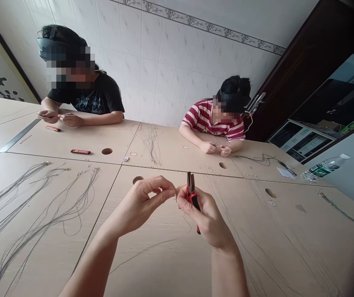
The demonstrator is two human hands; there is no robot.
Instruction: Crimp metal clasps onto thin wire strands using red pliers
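Held up over the middle of the table, my left hand [147, 198] is closed, thumb and forefinger pinching what looks like the end of a thin cord [146, 247]. The cord hangs below my hands and trails over the tabletop. Close beside it, my right hand [206, 214] holds red-and-black pliers [191, 189] in the palm, jaws pointing away from me and slightly apart. The right thumb and forefinger also pinch together near the left fingertips; the tiny piece between the two hands is too small to make out.
Bundles of grey cords [50, 222] with small metal ends lie at left, and another bundle [152, 144] lies beyond. Two people sit across the table [164, 280], working with their hands. A red marker-like stick [80, 152], a metal ruler [19, 136] and a water bottle [324, 168] lie around.
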